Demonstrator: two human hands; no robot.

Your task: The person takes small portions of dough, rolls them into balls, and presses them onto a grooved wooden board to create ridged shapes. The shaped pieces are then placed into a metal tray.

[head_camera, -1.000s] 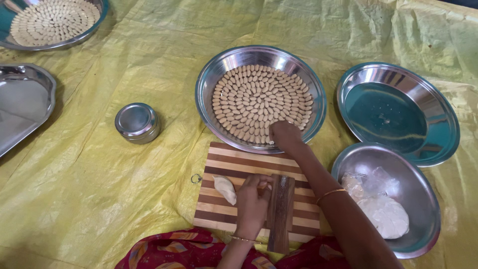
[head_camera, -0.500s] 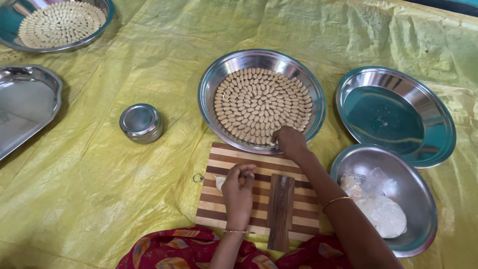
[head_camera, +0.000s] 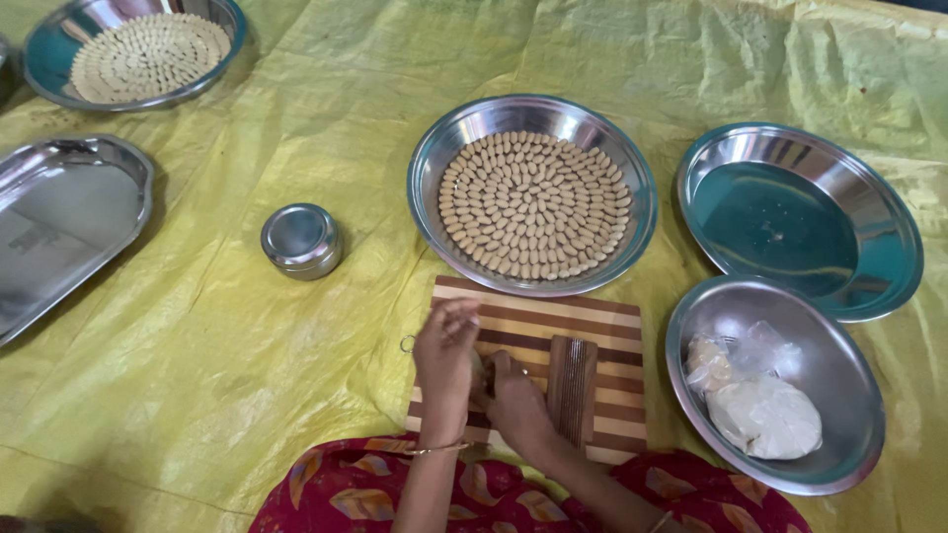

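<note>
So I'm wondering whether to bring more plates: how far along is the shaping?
Done: one steel plate looks packed with shaped pieces, and a second plate at far left too. In hand: the left hand and right hand meet over the striped board. Left: dough in the bowl; one empty plate waits.

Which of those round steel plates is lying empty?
The large round plate at far right, above the dough bowl. Its teal-tinted bottom is bare; the other two round plates hold spirals of small dough pieces.
</note>
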